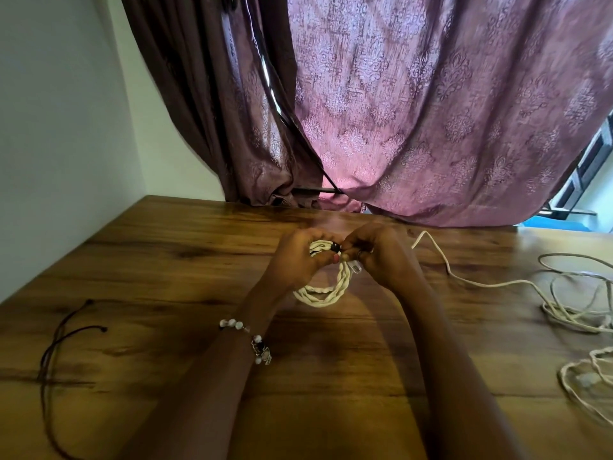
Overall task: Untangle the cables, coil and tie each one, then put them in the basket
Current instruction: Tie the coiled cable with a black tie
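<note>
Hanging below both hands' grip [341,252], the coiled white cable [326,288] loops down

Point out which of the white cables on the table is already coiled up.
The coiled white cable held between the left hand and right hand, with a dark tie at its top. The loose white cables at right lie sprawled and uncoiled.
</note>
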Motion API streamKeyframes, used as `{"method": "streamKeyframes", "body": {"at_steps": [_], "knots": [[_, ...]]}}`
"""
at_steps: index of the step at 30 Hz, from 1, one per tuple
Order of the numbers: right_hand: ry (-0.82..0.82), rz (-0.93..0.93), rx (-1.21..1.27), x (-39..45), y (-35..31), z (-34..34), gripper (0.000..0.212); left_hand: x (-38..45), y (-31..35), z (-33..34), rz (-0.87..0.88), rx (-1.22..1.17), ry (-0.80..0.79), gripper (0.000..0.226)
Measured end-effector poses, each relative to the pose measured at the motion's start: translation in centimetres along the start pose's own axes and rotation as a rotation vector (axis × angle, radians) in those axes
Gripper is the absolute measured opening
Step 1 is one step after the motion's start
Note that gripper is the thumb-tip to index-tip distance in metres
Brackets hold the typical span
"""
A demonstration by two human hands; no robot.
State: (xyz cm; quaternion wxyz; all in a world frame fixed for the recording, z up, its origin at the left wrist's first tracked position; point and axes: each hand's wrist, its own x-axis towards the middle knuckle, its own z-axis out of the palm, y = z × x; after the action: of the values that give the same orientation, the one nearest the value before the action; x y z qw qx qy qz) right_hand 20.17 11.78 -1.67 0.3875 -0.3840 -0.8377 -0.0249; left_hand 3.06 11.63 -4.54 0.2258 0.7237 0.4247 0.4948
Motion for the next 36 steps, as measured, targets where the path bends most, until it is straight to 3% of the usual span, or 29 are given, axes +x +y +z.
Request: {"method": "streamKeyframes", "body": {"at_steps": [4,11,22,28,36], "knots": [[-0.027,-0.007,-0.050,0.12,-0.18,0.08,0.025,-0.11,0.10,-0.12,0.005,0.040,-0.009,0.030],[-0.057,0.105,0.080,-0.01,-0.31,0.09,0.043,-0.21,0.27,-0.20,0.027,0.111,-0.022,0.028],[-0.072,0.120,0.101,-0.04,0.09,0.34,0.036,-0.34,0.78,-0.36,0.078,0.199,-0.009,0.027],[-0.042,0.032,0.074,0.03,0.07,0.76,0.043,-0.26,0.52,-0.41,0.064,0.239,-0.006,0.028],[-0.056,0.027,0.107,0.23,-0.17,0.52,0.033,-0.38,0.84,-0.57,0.061,0.236,-0.039,0.030]]}}
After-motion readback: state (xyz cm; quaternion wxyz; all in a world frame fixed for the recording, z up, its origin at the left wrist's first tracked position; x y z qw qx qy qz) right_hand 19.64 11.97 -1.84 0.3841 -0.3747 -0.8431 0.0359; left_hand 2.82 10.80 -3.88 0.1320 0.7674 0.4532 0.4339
